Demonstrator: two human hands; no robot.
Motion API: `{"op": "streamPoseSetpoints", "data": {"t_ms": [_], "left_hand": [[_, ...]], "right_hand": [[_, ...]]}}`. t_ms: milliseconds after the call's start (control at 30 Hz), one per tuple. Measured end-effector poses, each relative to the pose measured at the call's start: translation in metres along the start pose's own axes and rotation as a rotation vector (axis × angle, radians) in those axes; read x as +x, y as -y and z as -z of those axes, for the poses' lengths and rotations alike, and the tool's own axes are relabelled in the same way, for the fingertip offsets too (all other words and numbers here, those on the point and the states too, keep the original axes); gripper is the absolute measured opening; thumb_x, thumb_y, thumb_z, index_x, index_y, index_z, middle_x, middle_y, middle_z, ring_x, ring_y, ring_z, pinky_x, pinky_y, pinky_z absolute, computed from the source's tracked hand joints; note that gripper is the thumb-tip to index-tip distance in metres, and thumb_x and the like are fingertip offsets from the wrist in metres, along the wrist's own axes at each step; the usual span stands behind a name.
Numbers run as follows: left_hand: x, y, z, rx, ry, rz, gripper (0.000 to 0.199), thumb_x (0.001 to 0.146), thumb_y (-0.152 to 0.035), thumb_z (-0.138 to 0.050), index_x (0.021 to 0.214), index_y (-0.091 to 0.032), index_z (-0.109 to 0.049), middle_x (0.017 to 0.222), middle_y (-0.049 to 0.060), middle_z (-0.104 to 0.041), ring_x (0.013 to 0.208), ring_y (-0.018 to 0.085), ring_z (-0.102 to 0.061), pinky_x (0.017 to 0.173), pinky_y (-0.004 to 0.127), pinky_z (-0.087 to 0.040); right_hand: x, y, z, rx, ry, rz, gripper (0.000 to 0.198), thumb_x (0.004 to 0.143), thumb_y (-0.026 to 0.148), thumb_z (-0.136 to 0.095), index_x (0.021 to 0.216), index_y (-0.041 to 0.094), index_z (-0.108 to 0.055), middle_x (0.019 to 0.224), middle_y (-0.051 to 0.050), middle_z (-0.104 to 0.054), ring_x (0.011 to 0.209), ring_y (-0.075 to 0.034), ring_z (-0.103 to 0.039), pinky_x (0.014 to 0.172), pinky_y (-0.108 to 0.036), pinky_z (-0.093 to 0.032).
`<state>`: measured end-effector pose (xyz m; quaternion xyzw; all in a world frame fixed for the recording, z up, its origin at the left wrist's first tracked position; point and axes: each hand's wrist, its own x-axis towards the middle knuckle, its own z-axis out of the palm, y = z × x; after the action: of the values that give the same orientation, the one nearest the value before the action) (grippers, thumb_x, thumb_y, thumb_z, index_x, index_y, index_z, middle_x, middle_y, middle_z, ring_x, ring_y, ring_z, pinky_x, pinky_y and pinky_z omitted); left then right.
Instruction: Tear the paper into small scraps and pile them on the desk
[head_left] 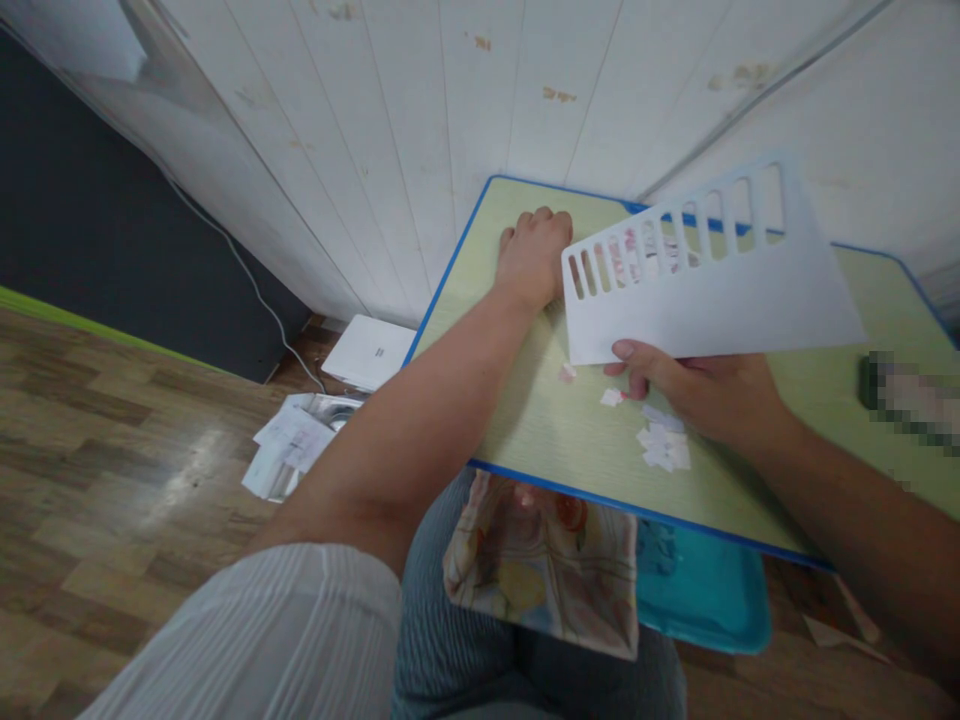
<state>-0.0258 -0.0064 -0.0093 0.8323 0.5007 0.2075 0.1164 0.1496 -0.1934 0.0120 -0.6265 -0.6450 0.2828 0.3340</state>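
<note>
A white plastic sheet (697,310) with a row of long slots along its upper edge is tilted above the pale yellow-green table (540,430). My right hand (697,390) grips its lower edge, thumb on the near face and fingers behind. Through the slots I see pink and white bits on the table. My left hand (534,258) rests near the far left corner, just left of the sheet, with its fingers curled under; what they hold, if anything, is hidden. Near my right hand lie a small pile of white paper scraps (664,442) and a loose scrap (613,397).
A patterned cloth (547,570) hangs below the table's front edge, beside a turquoise tray (712,600). On the floor at left are a white box (367,352) and papers (292,440). A white panelled wall (420,100) stands behind the table. A blurred object (915,395) lies at right.
</note>
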Motion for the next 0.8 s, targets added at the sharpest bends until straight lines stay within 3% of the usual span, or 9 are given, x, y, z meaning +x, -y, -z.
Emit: {"op": "streamPoseSetpoints", "data": {"t_ms": [300, 500, 800], "left_hand": [[0.002, 0.000, -0.001, -0.002, -0.019, 0.001, 0.032, 0.117, -0.029, -0.059, 0.142, -0.028, -0.079, 0.154, 0.016, -0.076, 0.154, 0.039, -0.061, 0.128, 0.053, -0.052], [0.000, -0.003, 0.001, -0.017, -0.015, 0.006, 0.028, 0.118, -0.034, -0.063, 0.139, -0.024, -0.079, 0.151, 0.018, -0.075, 0.156, 0.040, -0.060, 0.130, 0.054, -0.049], [-0.002, -0.006, 0.005, -0.025, 0.018, 0.028, 0.028, 0.117, -0.028, -0.063, 0.141, -0.025, -0.077, 0.158, 0.017, -0.071, 0.159, 0.040, -0.057, 0.134, 0.054, -0.045]], "right_hand": [[-0.009, 0.013, -0.002, 0.016, 0.025, 0.000, 0.064, 0.099, 0.071, -0.083, 0.054, 0.031, -0.064, 0.057, -0.006, -0.071, 0.056, -0.025, -0.075, 0.053, -0.039, -0.064], [-0.012, 0.020, 0.001, -0.007, 0.092, 0.055, 0.066, 0.100, 0.077, -0.083, 0.055, 0.031, -0.068, 0.059, -0.005, -0.074, 0.054, -0.024, -0.073, 0.053, -0.039, -0.065], [-0.014, 0.020, 0.005, 0.011, 0.173, 0.063, 0.060, 0.103, 0.066, -0.086, 0.057, 0.031, -0.068, 0.066, -0.005, -0.078, 0.059, -0.024, -0.075, 0.057, -0.040, -0.066]]}}
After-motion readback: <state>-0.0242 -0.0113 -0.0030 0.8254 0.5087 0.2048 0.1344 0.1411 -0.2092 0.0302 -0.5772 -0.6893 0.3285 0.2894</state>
